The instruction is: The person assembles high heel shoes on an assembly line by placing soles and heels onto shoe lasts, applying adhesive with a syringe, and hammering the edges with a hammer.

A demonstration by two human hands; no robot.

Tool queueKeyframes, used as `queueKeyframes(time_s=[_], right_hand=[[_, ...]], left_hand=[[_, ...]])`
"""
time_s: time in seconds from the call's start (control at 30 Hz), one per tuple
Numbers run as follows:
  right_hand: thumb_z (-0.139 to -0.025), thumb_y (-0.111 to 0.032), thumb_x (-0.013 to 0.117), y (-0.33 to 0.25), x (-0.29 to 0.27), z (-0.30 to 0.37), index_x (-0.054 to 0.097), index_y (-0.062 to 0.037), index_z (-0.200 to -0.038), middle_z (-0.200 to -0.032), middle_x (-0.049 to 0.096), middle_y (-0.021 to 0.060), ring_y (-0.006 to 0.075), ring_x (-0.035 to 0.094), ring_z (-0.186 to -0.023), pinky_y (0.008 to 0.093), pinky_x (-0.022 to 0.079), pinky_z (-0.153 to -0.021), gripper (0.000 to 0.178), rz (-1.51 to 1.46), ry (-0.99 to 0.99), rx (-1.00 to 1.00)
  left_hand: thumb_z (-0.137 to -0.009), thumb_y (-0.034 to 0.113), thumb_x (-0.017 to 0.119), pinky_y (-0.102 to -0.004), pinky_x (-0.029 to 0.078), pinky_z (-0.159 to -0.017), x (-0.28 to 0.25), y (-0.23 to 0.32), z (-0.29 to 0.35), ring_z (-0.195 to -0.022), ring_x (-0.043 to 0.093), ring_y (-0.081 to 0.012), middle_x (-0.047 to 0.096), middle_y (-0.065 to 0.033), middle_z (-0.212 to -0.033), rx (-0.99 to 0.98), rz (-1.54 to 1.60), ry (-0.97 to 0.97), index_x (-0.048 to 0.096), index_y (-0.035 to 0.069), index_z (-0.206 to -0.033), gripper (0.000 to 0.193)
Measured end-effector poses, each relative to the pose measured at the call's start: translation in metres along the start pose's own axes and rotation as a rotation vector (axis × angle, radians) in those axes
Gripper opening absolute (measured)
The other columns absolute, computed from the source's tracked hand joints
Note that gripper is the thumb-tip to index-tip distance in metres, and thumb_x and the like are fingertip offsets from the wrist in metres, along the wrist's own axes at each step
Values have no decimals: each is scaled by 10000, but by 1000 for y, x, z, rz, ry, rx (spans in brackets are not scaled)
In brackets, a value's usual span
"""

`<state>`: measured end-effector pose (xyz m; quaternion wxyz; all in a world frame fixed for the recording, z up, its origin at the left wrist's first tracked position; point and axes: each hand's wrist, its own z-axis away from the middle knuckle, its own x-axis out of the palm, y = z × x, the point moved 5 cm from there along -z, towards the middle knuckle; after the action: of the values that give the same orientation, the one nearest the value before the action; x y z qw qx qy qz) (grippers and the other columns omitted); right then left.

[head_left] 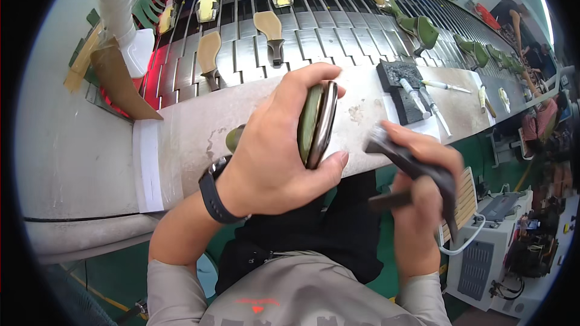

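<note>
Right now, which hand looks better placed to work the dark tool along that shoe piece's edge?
Probably the right hand: it already holds the dark tool, whose tip sits near the shoe piece. The left hand is wrapped around that piece.

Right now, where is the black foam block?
In the head view, the black foam block lies on the grey bench, right of centre, beyond the right hand and beside the slatted conveyor.

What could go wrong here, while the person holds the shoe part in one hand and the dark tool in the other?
1. The left hand pinches the shoe part by its edges above the bench rim, so it might slip and fall.
2. The dark tool in the right hand points toward the left thumb; a slip could hurt it.
3. The tool's white cable hangs loose and could snag.
</note>
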<state>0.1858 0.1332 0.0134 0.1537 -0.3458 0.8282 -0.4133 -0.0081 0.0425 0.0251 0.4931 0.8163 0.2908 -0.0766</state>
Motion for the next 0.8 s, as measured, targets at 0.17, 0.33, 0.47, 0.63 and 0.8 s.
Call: queueKeyframes(time_s=[0.17,0.33,0.47,0.63,0.8], right_hand=[[-944,-402,847,-47,28,-24,642,14,-1148,-1174,711,290,472,724,-1134,600,583,-1049,506,98,-275,-9],[-900,-396,887,-56,25,-42,680,26,-1057,-1104,752,295,400,761,-1068,549,603,-1015,496,97,-266,207],[-827,-441,906,-53,24,-51,678,43,-999,-1019,770,284,364,771,-999,445,613,-951,561,116,-137,341],[-803,-423,904,-59,23,-45,689,53,-985,-1005,768,276,352,778,-953,429,628,-892,553,51,-158,613],[-874,-55,847,-46,57,-2,709,71,-1211,-1225,763,250,346,782,-1102,416,621,-973,385,-174,-652,250]], left_hand=[[-799,72,820,-365,527,-964,13,13,14,-1088,653,-242,635,-164,-1321,-75,-21,114,453,19,-1529,818],[-803,-22,741,-379,541,-914,13,22,19,-1064,657,-301,631,-186,-1304,69,-86,110,459,17,-1519,770],[-772,-66,698,-426,541,-944,19,26,32,-1091,656,-365,622,-230,-1304,135,-114,130,462,-19,-1505,772],[-783,-18,732,-495,535,-1002,23,43,64,-1151,658,-414,622,-272,-1300,182,-169,137,451,-77,-1489,763],[-915,220,767,-663,499,-1079,31,5,136,-1271,625,-427,582,-314,-1367,540,-278,359,422,-73,-1489,731]])
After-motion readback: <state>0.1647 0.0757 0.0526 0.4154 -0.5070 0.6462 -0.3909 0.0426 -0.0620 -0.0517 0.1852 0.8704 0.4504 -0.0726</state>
